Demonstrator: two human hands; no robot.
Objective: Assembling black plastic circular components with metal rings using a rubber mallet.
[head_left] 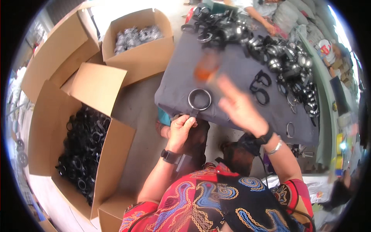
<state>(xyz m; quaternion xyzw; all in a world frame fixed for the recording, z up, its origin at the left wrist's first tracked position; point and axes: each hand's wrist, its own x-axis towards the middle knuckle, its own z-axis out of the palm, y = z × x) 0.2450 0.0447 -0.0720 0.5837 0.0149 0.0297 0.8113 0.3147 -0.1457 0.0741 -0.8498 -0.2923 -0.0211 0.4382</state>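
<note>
My left hand point(180, 130) pinches the dark tab of a ring-shaped part point(189, 105) at the near edge of the grey-covered table. The ring has a bright metal rim and lies over the cloth. Above the table, to the right of the ring, my right hand point(241, 106) is smeared by motion. At its fingertips is a blurred orange-brown tool point(205, 72), seemingly held by a short handle; its exact kind does not show. Two black ring pieces point(261, 96) lie on the cloth beyond my right hand.
A heap of black and metal rings point(276, 58) covers the table's far and right sides. A loose ring point(290, 130) lies near its right corner. At left stand a carton of black rings point(83, 150) and a carton of silvery parts point(137, 38). Another person's hand point(270, 29) reaches the heap.
</note>
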